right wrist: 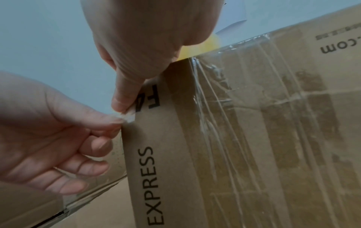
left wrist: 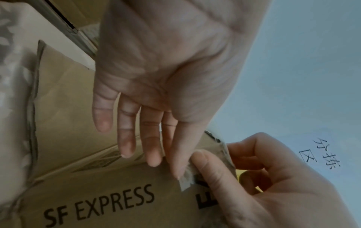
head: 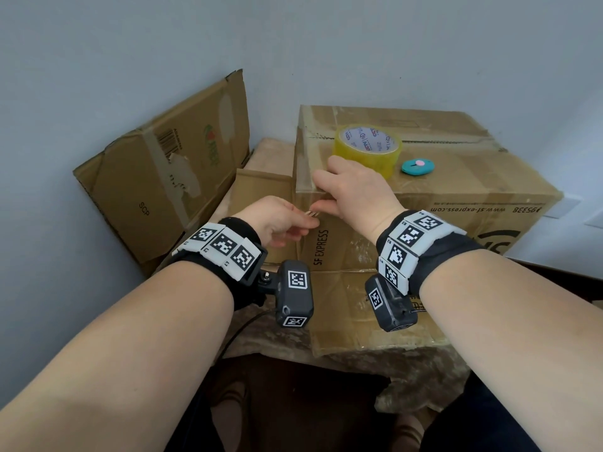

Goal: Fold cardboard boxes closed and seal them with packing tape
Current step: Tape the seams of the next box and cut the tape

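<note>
A large brown SF Express box (head: pixel 440 187) stands closed on the table, old clear tape wrinkled across its front. At its near left corner my left hand (head: pixel 310 220) pinches a small loose tape end (right wrist: pixel 129 118) between thumb and forefinger. My right hand (head: pixel 342 187) grips that same corner: its fingers hook over the top edge, and its thumb (left wrist: pixel 203 163) presses the tape end (left wrist: pixel 185 179) against the front face. A yellowish roll of packing tape (head: pixel 367 148) rests on the box top just behind my right hand.
A teal cutter (head: pixel 417 167) lies on the box top, right of the roll. A flattened carton (head: pixel 163 177) leans on the wall at left. More flat cardboard (head: pixel 359 314) lies under the box on the marbled table (head: pixel 408 370).
</note>
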